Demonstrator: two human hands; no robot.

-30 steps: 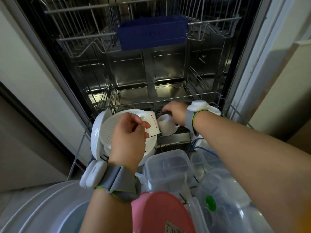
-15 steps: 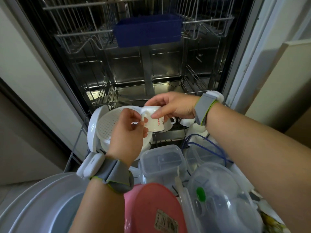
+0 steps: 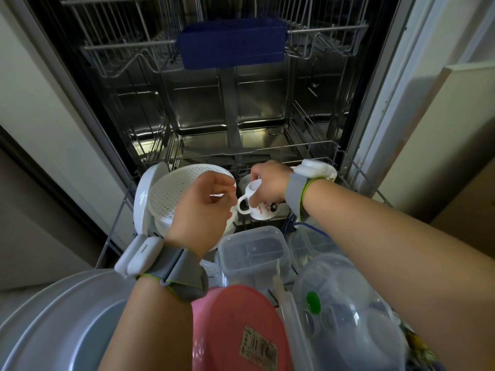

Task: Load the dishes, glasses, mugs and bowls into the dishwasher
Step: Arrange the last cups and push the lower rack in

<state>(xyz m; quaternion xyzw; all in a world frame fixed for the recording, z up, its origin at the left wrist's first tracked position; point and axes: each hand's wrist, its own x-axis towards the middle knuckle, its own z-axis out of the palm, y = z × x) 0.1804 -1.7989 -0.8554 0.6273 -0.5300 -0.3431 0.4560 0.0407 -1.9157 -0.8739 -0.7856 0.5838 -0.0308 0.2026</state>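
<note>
A white mug (image 3: pixel 263 210) with red print is tilted rim-down over the back of the pulled-out lower rack (image 3: pixel 360 175). My right hand (image 3: pixel 269 183) grips it from above by its base. My left hand (image 3: pixel 201 210) hovers just left of the mug's handle with loosely curled fingers and holds nothing. Behind the mug stands another white cup (image 3: pixel 244 180), partly hidden. A white perforated strainer (image 3: pixel 171 194) leans in a white bowl (image 3: pixel 141 195) at the rack's left.
Clear plastic containers (image 3: pixel 251 253) and a clear lid with a green valve (image 3: pixel 313 302) fill the rack's front. A pink bowl (image 3: pixel 241 330) and a large pale lid (image 3: pixel 67 317) lie nearest me. The upper rack carries a blue basket (image 3: pixel 233 44).
The mug passed from my left hand to my right. My right hand turned it rim-down and lowered it toward the rack's back; my left hand let go and stayed beside it.
</note>
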